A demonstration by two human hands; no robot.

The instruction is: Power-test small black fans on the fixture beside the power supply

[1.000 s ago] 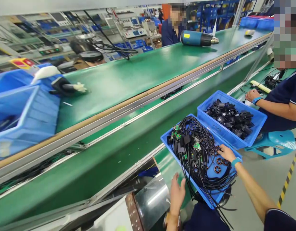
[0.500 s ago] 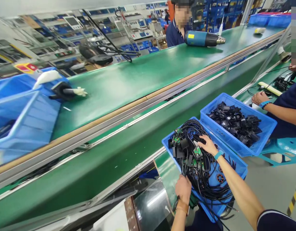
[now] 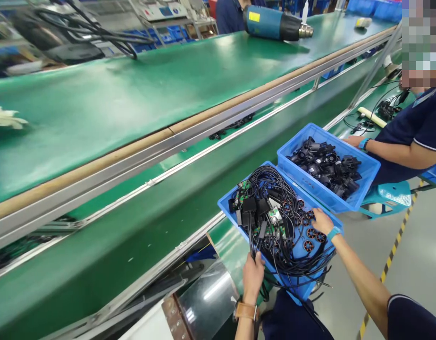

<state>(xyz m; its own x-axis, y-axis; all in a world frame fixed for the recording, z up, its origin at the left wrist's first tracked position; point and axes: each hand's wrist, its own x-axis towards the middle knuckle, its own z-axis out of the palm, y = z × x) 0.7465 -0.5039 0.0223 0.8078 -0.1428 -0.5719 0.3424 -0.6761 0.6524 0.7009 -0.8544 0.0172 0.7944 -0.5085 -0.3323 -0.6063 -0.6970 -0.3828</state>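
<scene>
left hand (image 3: pixel 253 278): fingers curled around black cables (image 3: pixel 252 238) at near tray's (image 3: pixel 299 295) rim | right hand (image 3: pixel 323 222): fingers bent at copper rings (image 3: pixel 309 216) inside, grip unclear | black parts (image 3: pixel 327 165) in far tray (image 3: pixel 369 182)

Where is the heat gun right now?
In the head view, the heat gun lies at the top, right of centre, on the upper green belt, in front of a standing person in dark blue.

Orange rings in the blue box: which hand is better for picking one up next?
Probably the right hand: its fingers are right by the orange rings. The left hand is farther away and looks busy holding black cables.
</scene>
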